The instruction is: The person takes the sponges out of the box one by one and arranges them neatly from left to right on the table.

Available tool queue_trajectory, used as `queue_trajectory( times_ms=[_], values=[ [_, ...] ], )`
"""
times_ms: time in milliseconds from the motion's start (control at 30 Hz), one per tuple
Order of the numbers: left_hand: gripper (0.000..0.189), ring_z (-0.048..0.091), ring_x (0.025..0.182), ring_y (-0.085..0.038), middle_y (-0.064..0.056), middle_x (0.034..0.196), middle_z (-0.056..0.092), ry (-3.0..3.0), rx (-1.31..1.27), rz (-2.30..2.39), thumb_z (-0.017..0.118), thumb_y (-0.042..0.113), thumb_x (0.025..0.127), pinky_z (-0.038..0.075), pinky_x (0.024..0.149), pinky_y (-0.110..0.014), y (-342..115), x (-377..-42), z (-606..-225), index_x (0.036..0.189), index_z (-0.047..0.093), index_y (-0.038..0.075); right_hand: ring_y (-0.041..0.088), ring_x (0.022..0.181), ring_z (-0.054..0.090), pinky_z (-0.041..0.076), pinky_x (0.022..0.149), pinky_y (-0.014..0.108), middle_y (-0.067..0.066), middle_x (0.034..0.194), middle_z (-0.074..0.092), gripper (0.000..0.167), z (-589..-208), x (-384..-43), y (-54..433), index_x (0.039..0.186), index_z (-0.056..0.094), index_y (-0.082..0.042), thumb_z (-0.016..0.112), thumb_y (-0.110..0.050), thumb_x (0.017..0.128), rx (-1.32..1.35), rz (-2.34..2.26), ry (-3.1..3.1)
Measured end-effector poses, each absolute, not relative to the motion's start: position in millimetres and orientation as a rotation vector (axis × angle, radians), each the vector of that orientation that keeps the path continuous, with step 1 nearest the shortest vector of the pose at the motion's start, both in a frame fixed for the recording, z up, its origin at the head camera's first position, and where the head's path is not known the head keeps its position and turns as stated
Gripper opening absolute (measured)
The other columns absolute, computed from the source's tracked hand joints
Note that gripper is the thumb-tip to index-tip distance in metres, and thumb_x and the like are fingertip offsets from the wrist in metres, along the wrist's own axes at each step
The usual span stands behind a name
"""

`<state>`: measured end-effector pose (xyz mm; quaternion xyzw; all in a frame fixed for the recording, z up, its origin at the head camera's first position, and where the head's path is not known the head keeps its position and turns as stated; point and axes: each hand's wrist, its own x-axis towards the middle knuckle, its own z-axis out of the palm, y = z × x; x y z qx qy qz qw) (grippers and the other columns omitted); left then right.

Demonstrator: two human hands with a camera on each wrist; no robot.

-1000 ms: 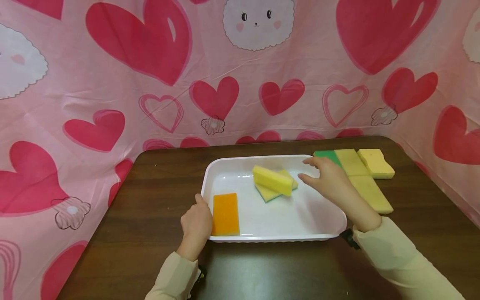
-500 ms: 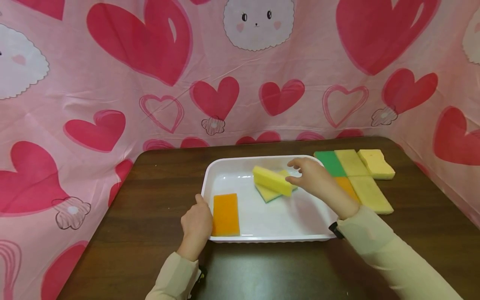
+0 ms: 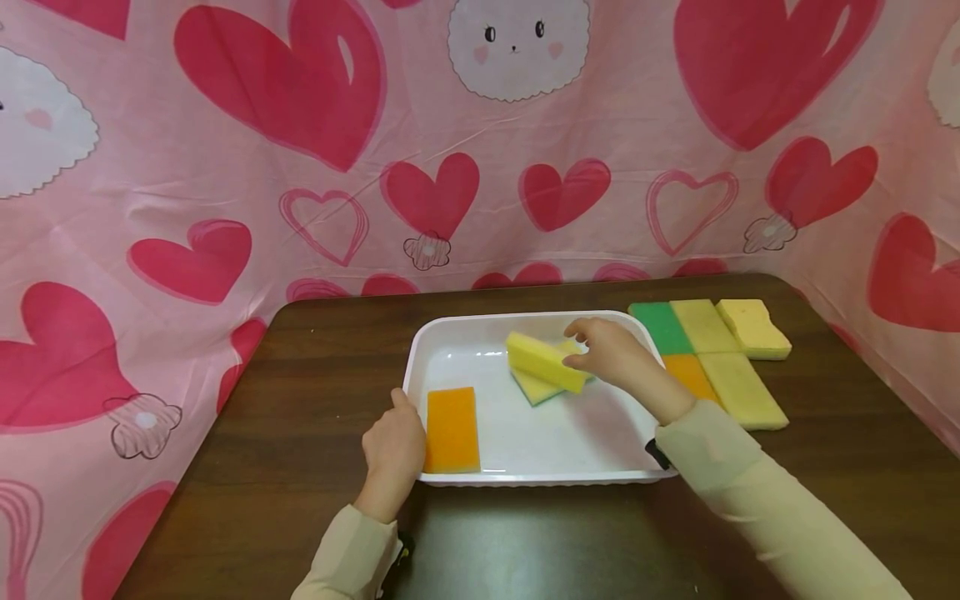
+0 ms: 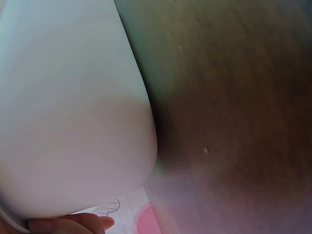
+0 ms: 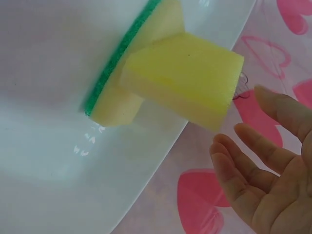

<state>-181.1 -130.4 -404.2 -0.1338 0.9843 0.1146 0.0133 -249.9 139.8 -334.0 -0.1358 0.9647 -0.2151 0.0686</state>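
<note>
indoor nook, rm type unclear, pink cloth backdrop (image 3: 495, 125) w/ red hearts (image 3: 300, 92), brn table (image 3: 330, 367)

Left arm (image 3: 341, 554): reaches forward from the bottom edge, leaning slightly rightward
Left hand (image 3: 393, 437): back turned up, held in a grip — curled fingers (image 4: 73, 225) show partly in the left wrist view
Right arm (image 3: 765, 492): slants in from the lower right, extended farther forward than the left
Right hand (image 3: 606, 350): raised, angled leftward — thumb apart from gently bent fingers, palm (image 5: 287, 212) facing its wrist camera
</note>
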Motion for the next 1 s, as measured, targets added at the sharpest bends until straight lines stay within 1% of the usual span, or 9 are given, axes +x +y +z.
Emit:
queue_trajectory(
  times_ms=[133,367,600,733,1000],
  values=[
    [0.028,0.06,0.058,-0.029,-0.018,0.069,0.06,3.069,-0.417,0.358,0.044,0.013,0.098,0.051,0.056,-0.043,-131,-181,-405,0.119,0.041,-0.006,0.036,0.103,0.06,0.049,0.093,0.048,0.024,0.115,0.064,0.047,-338,-255,137,0.124,0.057,0.003,0.07,-0.02,0.085,-0.405,-0.634,2.883],
    [0.03,0.058,0.056,-0.029,-0.018,0.069,0.059,3.081,-0.414,0.365,0.044,0.013,0.098,0.051,0.056,-0.043,-131,-181,-406,0.121,0.041,-0.007,0.038,0.102,0.059,0.047,0.093,0.048,0.025,0.114,0.063,0.053,-344,-257,135,0.126,0.053,0.005,0.072,-0.019,0.082,-0.436,-0.623,2.883],
    [0.028,0.06,0.058,-0.029,-0.018,0.07,0.06,3.082,-0.419,0.374,0.042,0.015,0.1,0.051,0.057,-0.043,-131,-182,-407,0.119,0.041,-0.005,0.037,0.101,0.059,0.047,0.093,0.049,0.025,0.114,0.062,0.054,-348,-258,137,0.126,0.052,0.005,0.073,-0.018,0.082,-0.421,-0.623,2.874],
    [0.028,0.059,0.058,-0.029,-0.018,0.07,0.06,3.076,-0.422,0.379,0.042,0.015,0.099,0.051,0.057,-0.043,-131,-183,-407,0.119,0.04,-0.005,0.035,0.095,0.058,0.048,0.091,0.048,0.025,0.11,0.063,0.05,-351,-259,137,0.122,0.053,0.005,0.073,-0.016,0.081,-0.426,-0.635,2.882],
    [0.031,0.059,0.058,-0.03,-0.018,0.071,0.061,3.068,-0.422,0.359,0.043,0.013,0.098,0.051,0.057,-0.044,-132,-184,-408,0.122,0.04,-0.006,0.03,0.086,0.056,0.048,0.088,0.046,0.02,0.098,0.064,0.033,-353,-260,137,0.107,0.06,0.005,0.072,-0.01,0.08,-0.459,-0.651,2.917]
  ],
)
